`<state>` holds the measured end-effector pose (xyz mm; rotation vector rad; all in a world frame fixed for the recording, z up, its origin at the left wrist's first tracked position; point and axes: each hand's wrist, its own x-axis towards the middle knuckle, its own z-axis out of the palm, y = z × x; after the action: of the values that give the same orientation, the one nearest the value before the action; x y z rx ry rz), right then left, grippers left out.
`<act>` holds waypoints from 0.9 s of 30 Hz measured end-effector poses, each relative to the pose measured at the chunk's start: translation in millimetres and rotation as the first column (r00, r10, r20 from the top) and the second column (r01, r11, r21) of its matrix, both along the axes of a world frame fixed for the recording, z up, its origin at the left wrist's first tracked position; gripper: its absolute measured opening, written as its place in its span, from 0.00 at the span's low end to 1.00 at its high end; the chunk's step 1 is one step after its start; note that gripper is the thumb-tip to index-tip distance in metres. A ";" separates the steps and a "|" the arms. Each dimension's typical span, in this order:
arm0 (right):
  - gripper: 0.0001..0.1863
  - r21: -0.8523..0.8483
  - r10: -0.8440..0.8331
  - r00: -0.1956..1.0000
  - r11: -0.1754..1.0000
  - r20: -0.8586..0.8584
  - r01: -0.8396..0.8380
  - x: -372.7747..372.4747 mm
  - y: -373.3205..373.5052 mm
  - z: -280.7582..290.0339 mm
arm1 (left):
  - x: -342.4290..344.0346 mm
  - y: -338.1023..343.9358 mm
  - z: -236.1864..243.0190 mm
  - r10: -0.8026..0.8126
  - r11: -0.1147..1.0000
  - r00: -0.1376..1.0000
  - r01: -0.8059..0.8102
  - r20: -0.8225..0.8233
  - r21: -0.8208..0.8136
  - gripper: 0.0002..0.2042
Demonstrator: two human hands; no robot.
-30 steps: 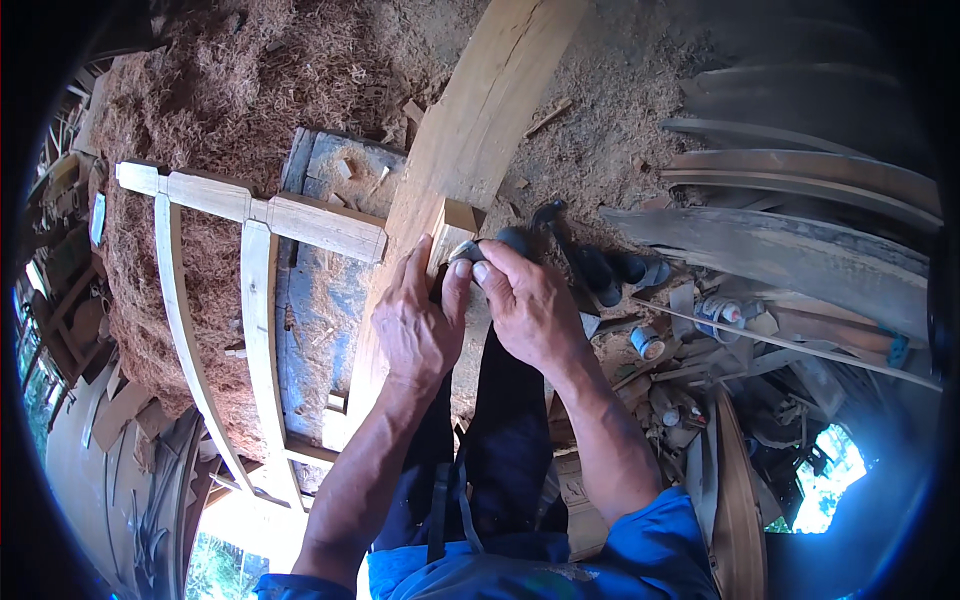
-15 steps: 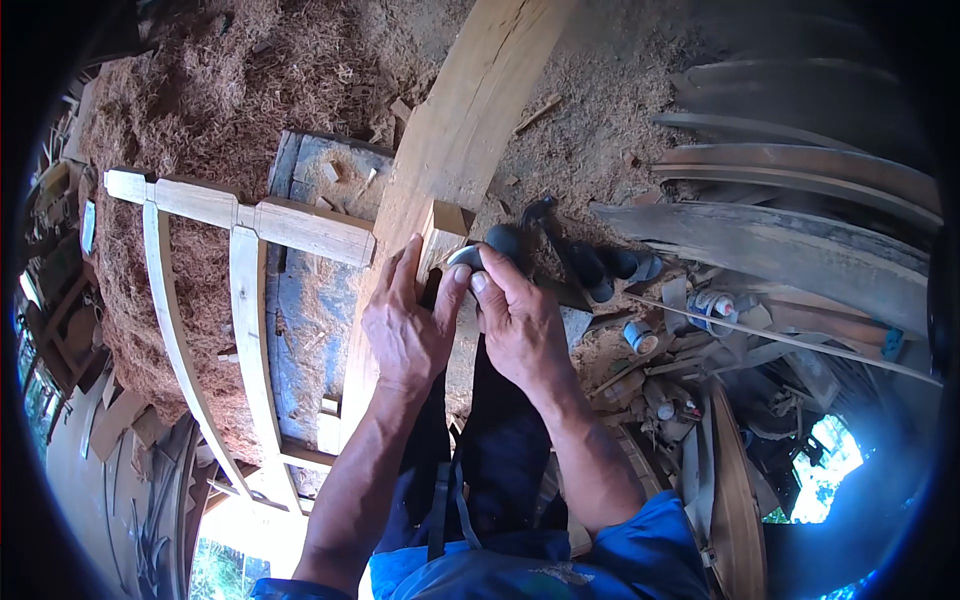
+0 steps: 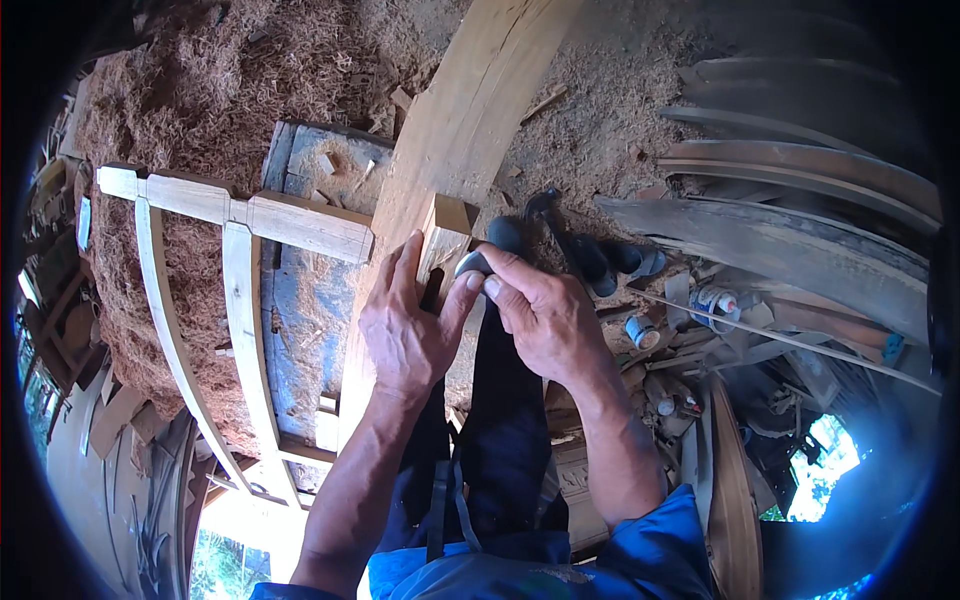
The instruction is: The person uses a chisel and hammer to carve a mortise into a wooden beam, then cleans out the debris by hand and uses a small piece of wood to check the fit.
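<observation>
A squared wooden piece [image 3: 447, 236] with a dark slot in its face lies over a wide plank [image 3: 440, 130]. My left hand [image 3: 405, 325] is closed around this piece, its fingers along the left side. Its thumb reaches across to a small round dark disc with a shiny silver rim [image 3: 474, 264], whose exact kind I cannot make out. My right hand [image 3: 545, 310] pinches the disc between thumb and fingers, close to the wood's right side. Part of the disc and the lower wooden piece are hidden by my hands.
At left, a pale wooden frame [image 3: 300, 225] with curved rails lies over a worn blue-grey board [image 3: 300, 160]. Shavings [image 3: 200, 90] cover the ground. Dark footwear [image 3: 590, 262], a small blue can [image 3: 641, 331] and stacked curved planks [image 3: 780, 250] are at right.
My right hand and the round disc have shifted slightly right, and the right wrist has turned a little. The left hand keeps its place on the wooden piece.
</observation>
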<state>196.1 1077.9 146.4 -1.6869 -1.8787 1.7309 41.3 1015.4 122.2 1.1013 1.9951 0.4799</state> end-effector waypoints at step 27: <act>0.12 0.204 0.070 0.997 0.976 0.026 -0.074 -3.3 3.5 -10.2 | 6.1 -3.8 -4.2 -0.048 0.999 0.990 0.049 -0.130 0.007 0.31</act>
<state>192.8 1081.3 136.2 -1.5825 -2.0697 1.4886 47.4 1011.6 118.0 1.2118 2.0752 0.4025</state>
